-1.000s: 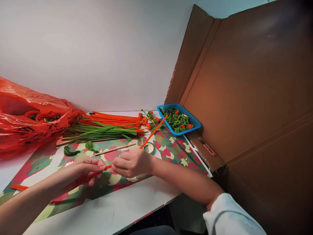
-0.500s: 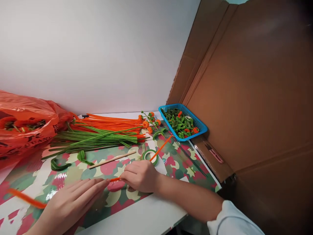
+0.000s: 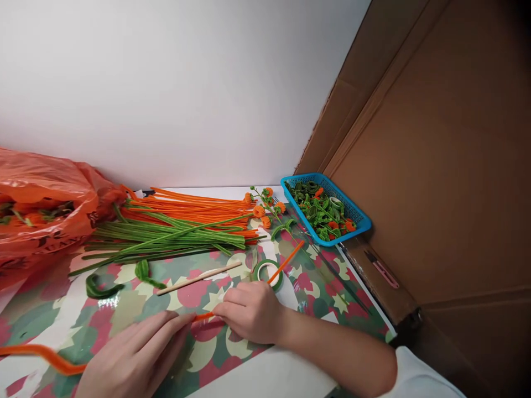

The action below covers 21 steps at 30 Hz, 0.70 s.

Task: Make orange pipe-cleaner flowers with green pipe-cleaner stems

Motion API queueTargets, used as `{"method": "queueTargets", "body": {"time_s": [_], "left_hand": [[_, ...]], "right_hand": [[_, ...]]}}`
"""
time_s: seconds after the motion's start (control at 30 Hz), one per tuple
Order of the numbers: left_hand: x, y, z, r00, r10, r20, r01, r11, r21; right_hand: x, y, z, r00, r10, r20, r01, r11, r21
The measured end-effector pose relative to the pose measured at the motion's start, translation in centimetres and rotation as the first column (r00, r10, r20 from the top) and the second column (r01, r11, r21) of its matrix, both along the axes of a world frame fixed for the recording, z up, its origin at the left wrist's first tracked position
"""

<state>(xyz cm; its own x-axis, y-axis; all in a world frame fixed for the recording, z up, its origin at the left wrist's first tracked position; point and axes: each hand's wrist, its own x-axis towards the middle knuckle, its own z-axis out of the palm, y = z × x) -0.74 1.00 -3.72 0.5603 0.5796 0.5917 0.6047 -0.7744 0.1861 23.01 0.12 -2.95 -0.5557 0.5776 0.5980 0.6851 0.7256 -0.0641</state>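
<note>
An orange pipe cleaner (image 3: 199, 317) runs through both hands, its long axis going from the near left edge of the table up toward the far right. The right hand (image 3: 253, 310) rests on the patterned mat (image 3: 124, 276), fingers curled and pinching the wire at its middle; the free end (image 3: 286, 262) sticks out past the knuckles, across a green tape roll (image 3: 268, 272). The left hand (image 3: 133, 356) lies flat and loosely extended just left of it, fingertips touching the wire near the right hand's pinch, while the rest of the wire passes under the palm and curves out to the left (image 3: 45, 355). So the two hands nearly meet at the wire's middle, and the right one has the firm grip. A wooden stick (image 3: 199, 278) lies just beyond the hands, roughly parallel. Farther off sit bundles of green stems (image 3: 166, 237) and orange stems (image 3: 194, 207), a red bag (image 3: 41, 204) at far left and a blue basket (image 3: 359, 220) at far right against cardboard (image 3: 435, 166).
</note>
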Motion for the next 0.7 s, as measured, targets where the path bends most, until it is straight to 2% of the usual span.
{"method": "queueTargets", "body": {"time_s": [0.1,0.2,0.3,0.37,0.43,0.5,0.57,0.7], "left_hand": [[0.0,-0.4,-0.4,0.999,0.01,0.034,-0.008,0.998,-0.061],[0.8,-1.0,1.2,0.994,0.001,0.108,0.001,1.0,-0.025],[1.6,-1.6,3.4,0.99,-0.056,0.132,0.079,0.982,-0.171],[1.9,-1.9,4.4,0.983,-0.079,0.166,0.128,0.942,-0.309],[1.9,-1.9,4.7,0.978,-0.092,0.189,0.168,0.881,-0.441],[1.7,-1.9,4.6,0.981,-0.088,0.174,0.163,0.86,-0.484],[1.5,-1.8,4.2,0.983,-0.117,0.14,0.17,0.867,-0.469],[1.3,-1.9,2.9,0.979,-0.196,0.051,0.199,0.882,-0.428]], "right_hand": [[0.1,-0.2,0.4,0.996,0.026,-0.09,-0.016,0.993,0.118],[0.2,-0.7,1.3,0.989,0.02,-0.145,0.011,0.978,0.208],[0.4,-1.4,2.3,0.99,0.046,-0.135,-0.013,0.972,0.237],[0.6,-1.7,2.4,0.984,0.083,-0.158,-0.041,0.967,0.253],[0.6,-1.9,2.3,0.979,0.099,-0.179,-0.061,0.977,0.206],[0.5,-2.0,1.9,0.981,0.101,-0.166,-0.083,0.99,0.115],[0.4,-2.0,1.6,0.977,0.141,-0.161,-0.141,0.99,0.013],[0.3,-1.9,1.1,0.958,0.253,-0.132,-0.272,0.95,-0.153]]}}
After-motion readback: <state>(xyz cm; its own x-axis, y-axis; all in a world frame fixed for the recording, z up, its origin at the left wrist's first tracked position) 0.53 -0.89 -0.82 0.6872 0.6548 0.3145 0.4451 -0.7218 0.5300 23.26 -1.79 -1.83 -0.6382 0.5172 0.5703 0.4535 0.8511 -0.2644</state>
